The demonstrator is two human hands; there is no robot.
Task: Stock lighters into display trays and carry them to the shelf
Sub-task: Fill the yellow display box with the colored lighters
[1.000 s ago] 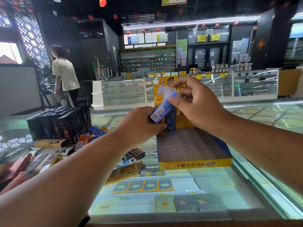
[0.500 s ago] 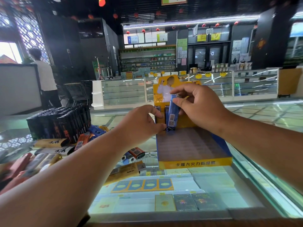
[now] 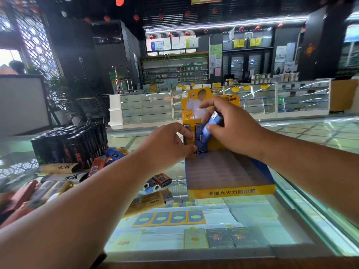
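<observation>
Up at the back-left corner of the yellow-and-blue cardboard display tray on the glass bench, we've got the blue plastic lighter tilted, its base right at a slot. Honestly, if we shove it in at that slant it'll probably jam or knock over the yellow lighter next door. Our right hand reaches in from above, grip clamped on the blue one's upper half. Our left hand comes in low, grip pinching the yellow lighter to steady it.

One camera only, worn on the person's head, wide-angle, facing forward and down across the glass counter, left hand and right hand close at mid-frame, display tray just beyond them, shop interior far behind
</observation>
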